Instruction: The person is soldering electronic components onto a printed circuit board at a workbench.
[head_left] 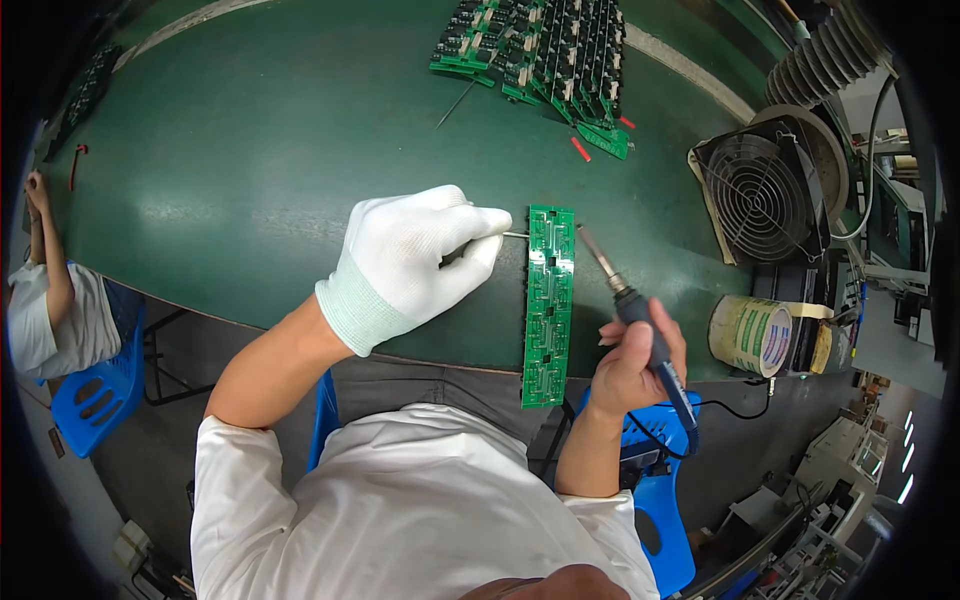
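Seeing left hand (430, 250) pinching thin wire (516, 235), right hand (640, 360) curled round soldering iron (633, 307); circuit board (549, 320) probably light, stiff, fragile, I'd edge-grip it.

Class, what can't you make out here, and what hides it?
All in the head view:
Thin rod: gripped end hidden by the gloved left hand.
Soldering iron: part of handle covered by the right hand.
Circuit board: underside mostly hidden by its upper face.
Stacked boards: cut off by the upper edge.
Co-worker: head lost in the dark left rim.
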